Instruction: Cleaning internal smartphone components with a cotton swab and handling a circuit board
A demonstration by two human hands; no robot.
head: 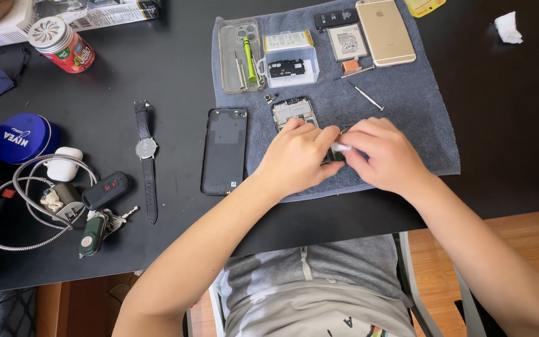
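On a nubby grey towel (407,106) across the matte black desk (506,175) lies an opened phone (294,111), its circuitry bare, mid-scene. The left hand (294,159) presses it, fingers curled; the right hand (385,153) pinches what seems a slim white tool (340,148).

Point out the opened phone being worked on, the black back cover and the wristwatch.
opened phone (294,109), head view, exposed upper end.
black back cover (224,150), head view, middle of panel.
wristwatch (146,148), head view, dial face.

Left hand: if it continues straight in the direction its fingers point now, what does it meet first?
The left hand points right across the opened phone, so it would probably meet the right hand first; their fingertips already look almost touching, though depth is unclear.
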